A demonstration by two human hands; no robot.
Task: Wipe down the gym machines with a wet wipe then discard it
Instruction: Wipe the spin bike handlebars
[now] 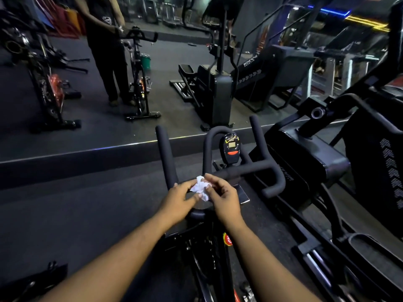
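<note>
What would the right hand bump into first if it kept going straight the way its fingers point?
Probably the wet wipe, which the right hand already pinches. Past it, the fingers point up-left toward the left hand and the bike's handlebar, though depth is hard to judge.

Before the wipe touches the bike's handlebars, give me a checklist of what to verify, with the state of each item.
1. Wet wipe in hand: ok, both the left hand and the right hand pinch it.
2. Wipe opened out for wiping: not ok, it is crumpled into a wad.
3. Wipe wet enough: cannot tell.
4. Handlebars within reach: ok, the hands are right above the bar's near end.
5. Console clear of the hands: ok, it stands beyond them, untouched.
6. Place to discard the wipe: cannot tell; a green bin shows only in the mirror.
</note>
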